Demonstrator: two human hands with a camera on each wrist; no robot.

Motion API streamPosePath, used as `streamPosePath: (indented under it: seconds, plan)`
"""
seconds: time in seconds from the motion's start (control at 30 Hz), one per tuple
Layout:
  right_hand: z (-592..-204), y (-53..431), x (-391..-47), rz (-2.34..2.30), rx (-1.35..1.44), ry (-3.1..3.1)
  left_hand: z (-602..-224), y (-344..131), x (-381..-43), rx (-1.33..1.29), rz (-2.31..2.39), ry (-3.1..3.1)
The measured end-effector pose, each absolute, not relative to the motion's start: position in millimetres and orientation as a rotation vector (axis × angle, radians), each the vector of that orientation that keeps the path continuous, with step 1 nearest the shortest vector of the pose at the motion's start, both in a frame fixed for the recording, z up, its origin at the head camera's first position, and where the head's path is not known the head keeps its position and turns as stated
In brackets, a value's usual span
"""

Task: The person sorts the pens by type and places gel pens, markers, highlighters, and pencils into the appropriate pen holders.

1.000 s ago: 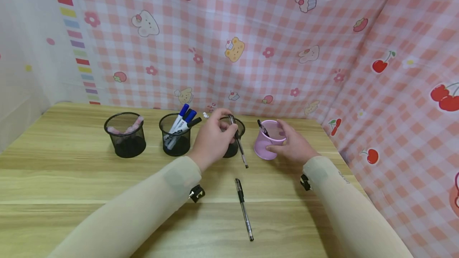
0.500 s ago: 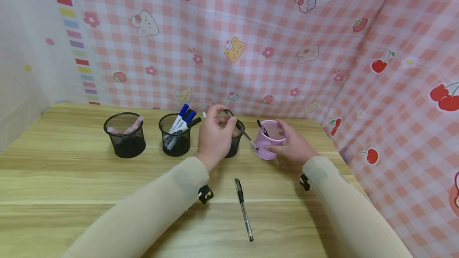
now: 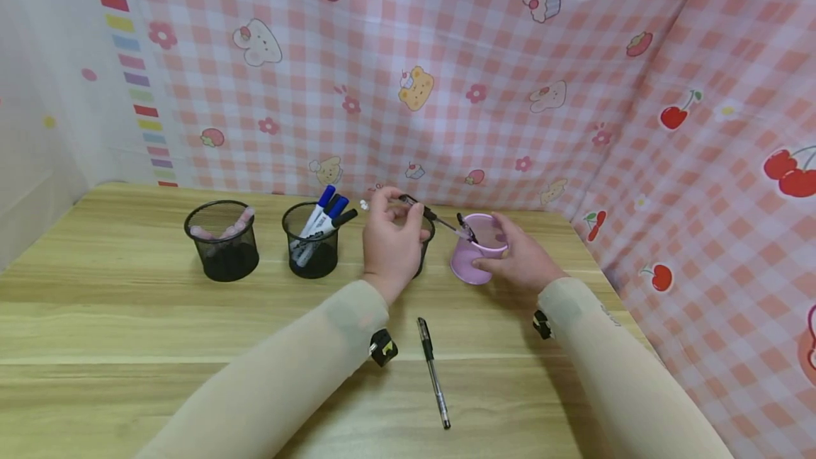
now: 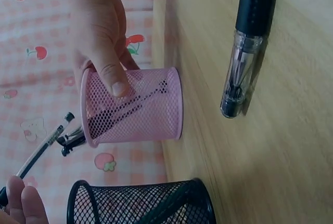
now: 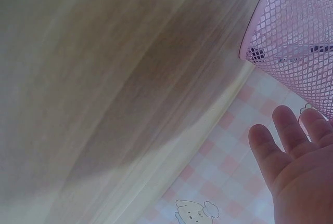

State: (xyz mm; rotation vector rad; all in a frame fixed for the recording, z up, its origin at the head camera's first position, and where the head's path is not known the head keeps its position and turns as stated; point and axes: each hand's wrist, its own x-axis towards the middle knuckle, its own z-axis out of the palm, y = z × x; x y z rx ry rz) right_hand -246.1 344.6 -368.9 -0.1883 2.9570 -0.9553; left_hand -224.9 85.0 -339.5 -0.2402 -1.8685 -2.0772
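My left hand [image 3: 392,243] pinches a black gel pen [image 3: 430,214] between thumb and fingers. The pen slants down to the right, its lower end at the left rim of a pink mesh pen cup [image 3: 470,268]. In the left wrist view, that end of the gel pen [image 4: 41,151] is beside the mouth of the cup. Black pens [image 4: 73,140] lean in the cup and show through its mesh. My right hand [image 3: 525,257] holds the cup from the right, thumb on its near side. Another black gel pen [image 3: 433,374] lies on the table in front.
Three black mesh cups stand left of the pink one. A black mesh cup [image 3: 421,250] is partly hidden behind my left hand. The middle cup [image 3: 314,261] holds several markers [image 3: 326,212]; the leftmost cup [image 3: 229,257] has something pale pink inside. A checked cloth [image 3: 357,140] hangs behind the table.
My left hand has moved right, and its pen has swung from steep to slanted, the lower end rising to the pink cup's rim. My right hand stays on the cup.
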Motion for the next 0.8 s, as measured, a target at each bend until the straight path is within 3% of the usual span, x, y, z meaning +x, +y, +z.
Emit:
streamPosePath:
  seconds: [0.8]
  plan:
    - [-366.2,343.9,-244.3,-0.967,-0.189,2.939,-346.6,108.6,-220.2,-0.305,-1.854,-2.123]
